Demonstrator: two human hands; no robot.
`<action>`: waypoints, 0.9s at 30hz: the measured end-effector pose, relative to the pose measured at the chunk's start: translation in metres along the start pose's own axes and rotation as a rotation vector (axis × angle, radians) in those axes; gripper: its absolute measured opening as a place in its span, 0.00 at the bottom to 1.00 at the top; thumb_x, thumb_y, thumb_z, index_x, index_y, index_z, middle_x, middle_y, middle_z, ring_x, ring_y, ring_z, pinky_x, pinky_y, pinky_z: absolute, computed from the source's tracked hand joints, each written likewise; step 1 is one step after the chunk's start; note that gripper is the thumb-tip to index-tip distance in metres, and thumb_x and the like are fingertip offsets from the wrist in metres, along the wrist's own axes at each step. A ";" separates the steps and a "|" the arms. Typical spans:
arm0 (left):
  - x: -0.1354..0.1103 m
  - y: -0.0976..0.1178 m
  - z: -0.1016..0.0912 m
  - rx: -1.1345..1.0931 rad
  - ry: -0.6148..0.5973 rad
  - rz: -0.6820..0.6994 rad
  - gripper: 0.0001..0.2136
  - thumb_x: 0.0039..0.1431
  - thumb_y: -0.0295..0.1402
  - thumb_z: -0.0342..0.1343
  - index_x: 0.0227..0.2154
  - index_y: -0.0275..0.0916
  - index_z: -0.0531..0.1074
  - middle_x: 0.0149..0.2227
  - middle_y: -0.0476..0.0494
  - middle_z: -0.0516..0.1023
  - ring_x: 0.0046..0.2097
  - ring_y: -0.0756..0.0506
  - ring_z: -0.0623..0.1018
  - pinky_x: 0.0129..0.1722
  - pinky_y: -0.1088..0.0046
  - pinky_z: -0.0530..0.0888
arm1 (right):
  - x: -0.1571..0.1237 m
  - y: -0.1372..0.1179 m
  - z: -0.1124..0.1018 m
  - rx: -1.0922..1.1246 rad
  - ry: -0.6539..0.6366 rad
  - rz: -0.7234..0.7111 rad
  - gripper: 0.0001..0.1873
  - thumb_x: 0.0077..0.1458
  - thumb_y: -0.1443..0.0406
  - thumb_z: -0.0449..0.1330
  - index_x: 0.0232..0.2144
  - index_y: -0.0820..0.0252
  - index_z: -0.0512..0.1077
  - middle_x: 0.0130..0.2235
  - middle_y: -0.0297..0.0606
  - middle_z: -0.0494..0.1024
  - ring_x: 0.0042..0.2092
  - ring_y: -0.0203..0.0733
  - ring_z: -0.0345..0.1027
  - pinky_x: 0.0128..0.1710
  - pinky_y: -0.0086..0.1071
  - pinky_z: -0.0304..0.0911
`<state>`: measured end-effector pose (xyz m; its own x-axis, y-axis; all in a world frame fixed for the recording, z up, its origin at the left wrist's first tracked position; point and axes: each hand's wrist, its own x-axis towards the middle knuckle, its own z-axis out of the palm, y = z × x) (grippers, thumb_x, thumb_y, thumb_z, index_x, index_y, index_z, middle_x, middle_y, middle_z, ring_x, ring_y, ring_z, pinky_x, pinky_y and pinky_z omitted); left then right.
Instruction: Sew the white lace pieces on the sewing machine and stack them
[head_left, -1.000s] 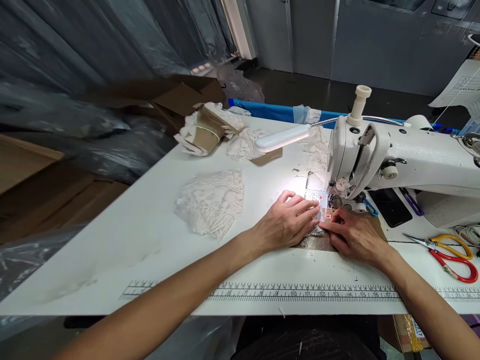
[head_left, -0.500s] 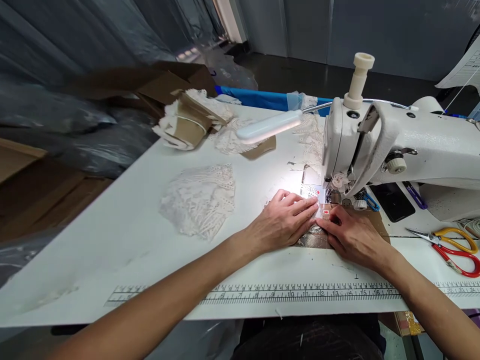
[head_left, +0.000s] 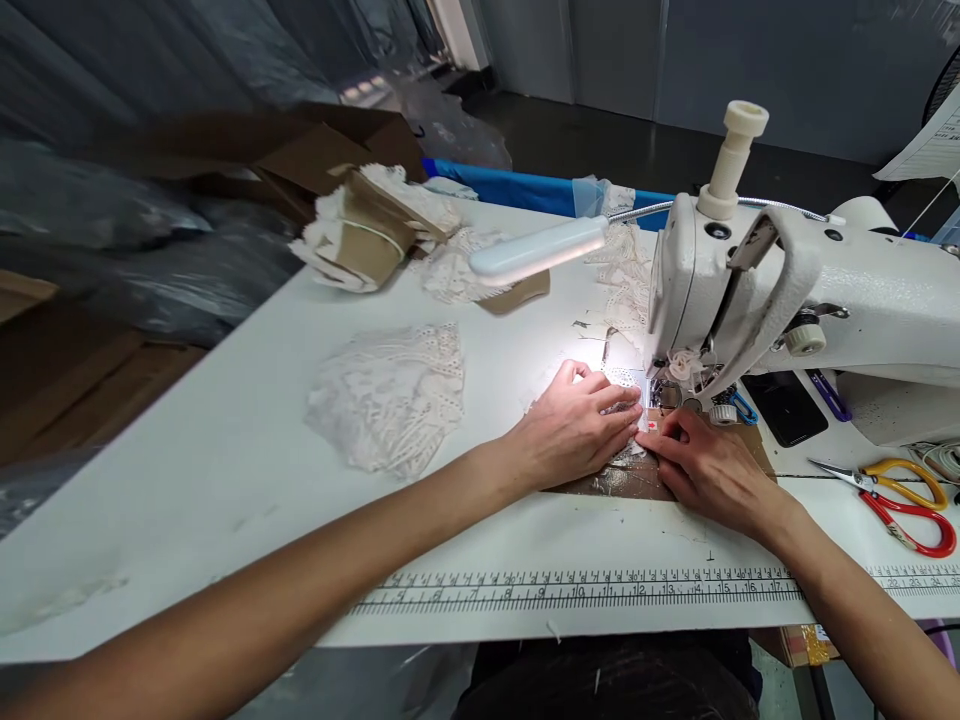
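Observation:
My left hand [head_left: 574, 428] lies flat, fingers stretched out, pressing a small piece of white lace [head_left: 624, 380] onto the bed of the white sewing machine [head_left: 787, 290]. My right hand [head_left: 709, 468] rests beside it, fingertips pinched on the lace edge just in front of the needle area [head_left: 664, 392]. Both hands sit over a brown taped patch [head_left: 622, 480] on the table. The lace between the fingers is mostly hidden.
A loose heap of white lace [head_left: 390, 395] lies left of the hands. Cardboard-wrapped lace bundles [head_left: 371, 235] sit at the back. A white lamp [head_left: 540, 250] hangs over the work. Red and yellow scissors [head_left: 900, 490] lie at right. A printed ruler [head_left: 600, 585] runs along the table's front edge.
Both hands have slid a little toward the needle with the lace. The view has shifted slightly left and down.

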<state>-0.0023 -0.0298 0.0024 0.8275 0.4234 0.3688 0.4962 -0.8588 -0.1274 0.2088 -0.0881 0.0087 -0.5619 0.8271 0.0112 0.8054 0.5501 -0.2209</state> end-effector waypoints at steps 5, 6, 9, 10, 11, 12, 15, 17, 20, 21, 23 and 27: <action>-0.005 0.002 0.006 -0.009 0.061 -0.030 0.14 0.71 0.33 0.42 0.42 0.38 0.75 0.46 0.42 0.79 0.37 0.45 0.72 0.38 0.63 0.65 | -0.001 0.010 -0.002 0.055 0.114 0.007 0.17 0.60 0.69 0.53 0.49 0.55 0.75 0.44 0.42 0.75 0.36 0.40 0.69 0.34 0.31 0.65; -0.006 0.003 0.007 -0.012 0.064 -0.031 0.15 0.71 0.34 0.42 0.43 0.39 0.75 0.46 0.42 0.79 0.37 0.45 0.72 0.38 0.63 0.65 | -0.001 0.010 -0.003 0.027 0.117 -0.010 0.17 0.60 0.69 0.53 0.48 0.54 0.76 0.43 0.42 0.75 0.35 0.39 0.69 0.33 0.30 0.65; -0.006 0.003 0.008 -0.023 0.089 -0.027 0.15 0.71 0.34 0.42 0.42 0.38 0.75 0.45 0.42 0.79 0.36 0.45 0.72 0.37 0.64 0.65 | -0.001 0.010 -0.005 -0.063 0.101 -0.061 0.16 0.60 0.67 0.54 0.47 0.55 0.77 0.40 0.41 0.75 0.31 0.39 0.66 0.29 0.30 0.61; -0.006 0.003 0.007 -0.027 0.096 -0.027 0.15 0.71 0.34 0.42 0.42 0.38 0.75 0.45 0.42 0.79 0.36 0.45 0.72 0.37 0.64 0.65 | -0.001 0.009 -0.005 -0.075 0.096 -0.079 0.15 0.60 0.67 0.54 0.46 0.56 0.77 0.39 0.41 0.75 0.31 0.39 0.66 0.29 0.30 0.60; -0.006 0.003 0.007 -0.032 0.097 -0.027 0.15 0.71 0.33 0.42 0.42 0.38 0.75 0.45 0.42 0.79 0.36 0.45 0.72 0.37 0.64 0.65 | -0.002 0.009 -0.005 -0.071 0.092 -0.098 0.15 0.59 0.67 0.55 0.45 0.56 0.77 0.38 0.41 0.75 0.32 0.39 0.66 0.30 0.30 0.60; -0.006 0.003 0.007 -0.038 0.095 -0.028 0.15 0.71 0.33 0.42 0.42 0.38 0.75 0.45 0.42 0.79 0.36 0.45 0.72 0.36 0.64 0.65 | -0.002 0.009 -0.004 -0.053 0.090 -0.120 0.14 0.59 0.67 0.55 0.45 0.56 0.77 0.38 0.41 0.75 0.33 0.39 0.66 0.31 0.31 0.60; -0.006 0.003 0.007 -0.057 0.079 -0.036 0.16 0.70 0.33 0.42 0.42 0.38 0.75 0.45 0.42 0.79 0.36 0.45 0.71 0.35 0.64 0.65 | -0.002 0.010 -0.002 0.034 0.082 -0.204 0.14 0.58 0.68 0.55 0.44 0.56 0.77 0.40 0.40 0.75 0.37 0.40 0.67 0.33 0.31 0.61; -0.007 0.003 0.007 -0.060 0.069 -0.041 0.16 0.70 0.33 0.42 0.42 0.39 0.76 0.45 0.42 0.79 0.36 0.45 0.71 0.35 0.65 0.65 | -0.002 0.009 -0.001 0.054 0.074 -0.231 0.14 0.58 0.68 0.55 0.43 0.56 0.77 0.42 0.41 0.74 0.38 0.40 0.67 0.33 0.31 0.61; -0.008 0.002 0.009 -0.051 0.059 -0.044 0.16 0.69 0.33 0.42 0.43 0.39 0.76 0.45 0.41 0.78 0.36 0.45 0.70 0.35 0.65 0.66 | -0.001 0.007 0.000 0.021 0.064 -0.205 0.15 0.59 0.68 0.54 0.45 0.56 0.76 0.45 0.42 0.73 0.37 0.40 0.67 0.32 0.31 0.61; -0.008 0.002 0.009 -0.050 0.057 -0.045 0.16 0.69 0.33 0.42 0.43 0.39 0.76 0.45 0.41 0.78 0.36 0.45 0.70 0.35 0.65 0.66 | -0.001 0.006 0.000 0.010 0.060 -0.190 0.16 0.60 0.67 0.54 0.47 0.56 0.75 0.45 0.43 0.73 0.37 0.40 0.67 0.32 0.31 0.61; -0.008 0.002 0.009 -0.052 0.054 -0.045 0.15 0.69 0.33 0.42 0.43 0.39 0.76 0.45 0.41 0.78 0.36 0.45 0.71 0.35 0.65 0.66 | 0.000 0.004 -0.001 -0.005 0.047 -0.166 0.17 0.61 0.67 0.53 0.51 0.56 0.73 0.45 0.43 0.72 0.37 0.41 0.67 0.32 0.31 0.61; -0.008 0.002 0.009 -0.078 0.067 -0.047 0.15 0.70 0.33 0.42 0.44 0.38 0.75 0.46 0.41 0.78 0.37 0.44 0.71 0.35 0.65 0.66 | 0.000 0.004 -0.001 -0.021 0.025 -0.134 0.17 0.62 0.68 0.52 0.51 0.58 0.72 0.44 0.44 0.72 0.38 0.42 0.67 0.34 0.33 0.63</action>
<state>-0.0058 -0.0330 -0.0088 0.7829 0.4456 0.4342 0.5098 -0.8595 -0.0371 0.2121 -0.0853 0.0091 -0.6601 0.7485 0.0633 0.7274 0.6579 -0.1951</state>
